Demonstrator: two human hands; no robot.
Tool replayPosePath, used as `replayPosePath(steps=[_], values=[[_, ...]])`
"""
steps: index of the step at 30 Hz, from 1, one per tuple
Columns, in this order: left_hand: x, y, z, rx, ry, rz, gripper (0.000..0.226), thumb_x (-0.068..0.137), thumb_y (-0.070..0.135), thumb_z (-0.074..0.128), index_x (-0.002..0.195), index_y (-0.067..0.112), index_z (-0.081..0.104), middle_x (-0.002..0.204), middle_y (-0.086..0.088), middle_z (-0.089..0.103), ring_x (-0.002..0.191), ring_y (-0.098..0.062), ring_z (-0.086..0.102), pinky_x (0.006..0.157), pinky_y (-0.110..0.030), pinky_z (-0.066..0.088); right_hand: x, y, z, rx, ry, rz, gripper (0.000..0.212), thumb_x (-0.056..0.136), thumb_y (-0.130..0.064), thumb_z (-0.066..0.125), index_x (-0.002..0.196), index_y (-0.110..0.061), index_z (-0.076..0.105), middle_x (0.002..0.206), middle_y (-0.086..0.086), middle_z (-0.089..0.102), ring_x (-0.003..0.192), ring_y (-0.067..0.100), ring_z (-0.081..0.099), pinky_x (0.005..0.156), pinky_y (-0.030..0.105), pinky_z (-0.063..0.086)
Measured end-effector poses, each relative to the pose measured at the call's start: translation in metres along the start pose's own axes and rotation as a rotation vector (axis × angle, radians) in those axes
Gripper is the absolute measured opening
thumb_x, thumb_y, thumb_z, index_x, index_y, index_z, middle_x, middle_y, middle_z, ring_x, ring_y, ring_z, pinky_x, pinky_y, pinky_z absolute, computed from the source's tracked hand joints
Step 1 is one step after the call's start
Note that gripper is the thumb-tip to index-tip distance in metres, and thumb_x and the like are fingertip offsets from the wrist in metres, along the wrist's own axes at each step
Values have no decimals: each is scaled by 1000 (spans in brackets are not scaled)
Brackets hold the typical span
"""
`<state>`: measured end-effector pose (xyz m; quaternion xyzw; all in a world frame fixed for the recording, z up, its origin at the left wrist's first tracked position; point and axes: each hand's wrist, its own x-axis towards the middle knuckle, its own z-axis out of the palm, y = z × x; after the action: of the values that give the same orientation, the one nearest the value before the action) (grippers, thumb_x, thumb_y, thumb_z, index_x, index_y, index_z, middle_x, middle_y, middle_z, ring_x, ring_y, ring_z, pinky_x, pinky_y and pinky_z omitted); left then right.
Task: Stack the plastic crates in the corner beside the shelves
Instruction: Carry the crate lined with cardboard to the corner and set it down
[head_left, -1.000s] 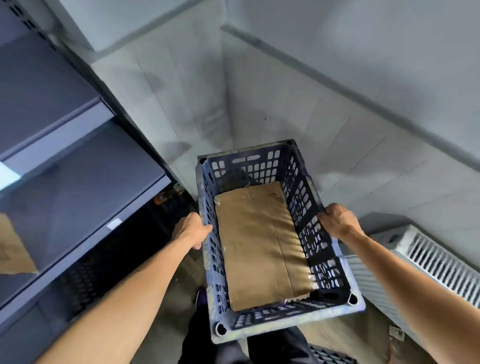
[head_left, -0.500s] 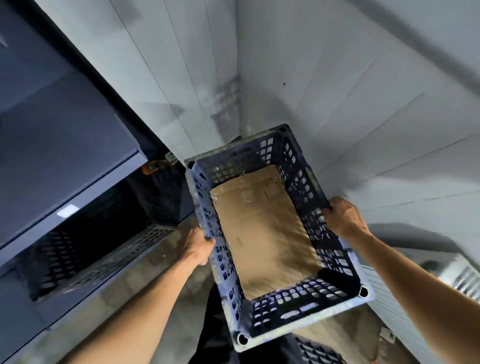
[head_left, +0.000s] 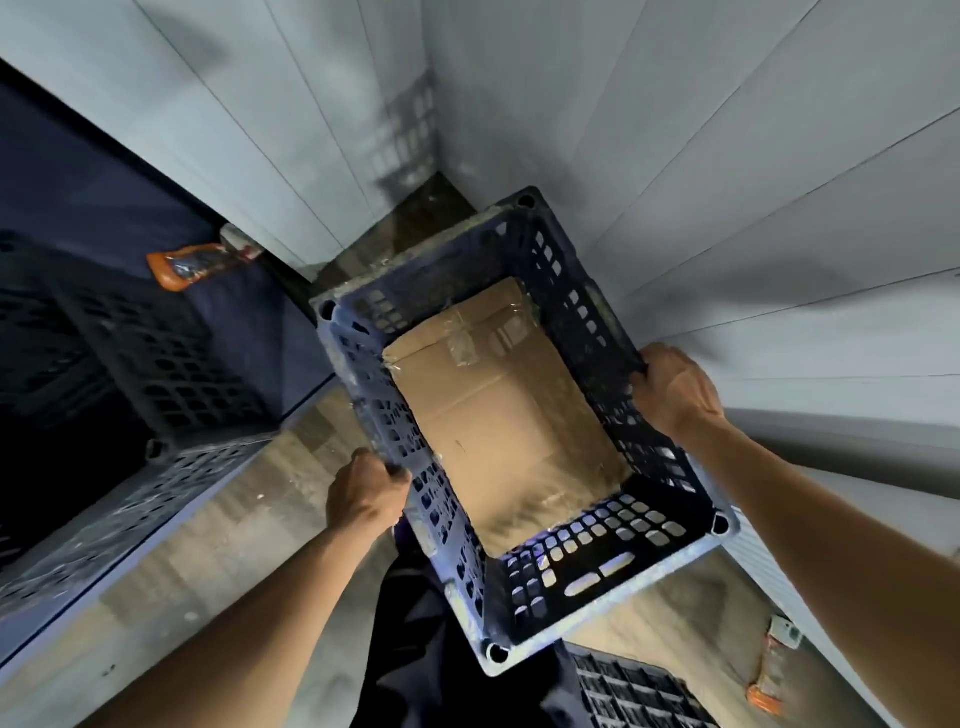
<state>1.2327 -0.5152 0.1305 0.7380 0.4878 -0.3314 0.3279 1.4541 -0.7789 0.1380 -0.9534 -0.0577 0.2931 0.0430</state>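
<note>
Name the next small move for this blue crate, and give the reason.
Probably lower the blue perforated plastic crate forward into the corner. The left hand and right hand grip its long walls, and it hangs tilted, short of the bare floor patch where the white walls meet.

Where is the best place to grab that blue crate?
By the top rim of its two long walls, about midway along, one hand from each side. The crate is wide, open-topped and lined with cardboard, so opposite grips likely keep it level. The left hand and right hand hold it that way.
</note>
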Motion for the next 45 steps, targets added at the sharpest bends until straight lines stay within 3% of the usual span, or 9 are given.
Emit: replayPosePath(steps=[11, 18, 23, 26, 29, 32, 38, 41, 45], values=[[89, 12, 65, -2, -32, -26, 22, 90, 31, 62, 87, 10, 67, 68, -4, 72, 59, -19, 71, 64, -35, 61, 76, 13, 66, -13, -16, 8, 31, 89, -17, 54, 119, -10, 58, 114, 15, 54, 102, 36, 56, 87, 42, 50], [113, 22, 83, -50, 11, -72, 29, 86, 17, 59, 58, 10, 55, 54, -6, 68, 47, -13, 64, 45, -21, 43, 109, 14, 79, 16, -29, -40, 30, 89, -14, 53, 118, -5, 59, 116, 19, 53, 100, 37, 57, 88, 40, 50], [124, 24, 103, -219, -83, -84, 18, 85, 17, 64, 74, 2, 63, 56, -5, 69, 53, -21, 71, 62, -35, 61, 130, 17, 88, 85, -35, -55, 44, 87, -12, 56, 131, -9, 54, 114, 19, 57, 96, 34, 59, 77, 32, 49], [130, 27, 114, -357, -148, -103, 24, 77, 13, 68, 72, -5, 52, 47, -4, 60, 68, -46, 64, 66, -42, 61, 137, 24, 90, 141, -42, -64, 41, 87, -14, 55, 127, -11, 56, 109, 16, 60, 93, 31, 59, 72, 28, 45], [132, 29, 126, -409, -160, -97, 43, 74, 31, 75, 89, -7, 60, 65, -11, 70, 62, -36, 72, 67, -46, 61, 138, 31, 88, 170, -38, -76, 34, 87, -20, 55, 120, -13, 59, 101, 13, 62, 87, 28, 59, 71, 32, 51], [138, 24, 138, -321, -152, -80, 72, 51, 54, 76, 97, 0, 62, 72, -13, 72, 59, -27, 72, 65, -45, 62, 130, 34, 88, 137, -6, -78, 39, 87, -27, 55, 123, -13, 56, 112, 13, 60, 97, 31, 58, 78, 35, 51], [109, 45, 129, -36, -59, -36, 49, 86, 30, 67, 118, 0, 45, 90, -18, 68, 74, -33, 70, 69, -44, 60, 92, 27, 95, 124, -110, -67, 64, 89, -14, 56, 149, -12, 34, 150, 16, 33, 137, 35, 29, 111, 43, 35], [85, 55, 109, 264, -17, 125, 42, 92, 31, 62, 121, 10, 39, 99, -11, 68, 78, -25, 64, 61, -30, 48, 76, 26, 91, 177, -152, -93, 61, 87, -7, 53, 146, -11, 38, 146, 16, 38, 137, 33, 30, 114, 41, 30], [76, 59, 92, 383, 17, 310, 47, 89, 24, 65, 131, 18, 44, 128, -5, 57, 106, -26, 62, 78, -31, 48, 59, 31, 87, 194, -210, -70, 49, 83, -11, 50, 132, -15, 53, 126, 11, 53, 118, 31, 50, 99, 40, 46]])
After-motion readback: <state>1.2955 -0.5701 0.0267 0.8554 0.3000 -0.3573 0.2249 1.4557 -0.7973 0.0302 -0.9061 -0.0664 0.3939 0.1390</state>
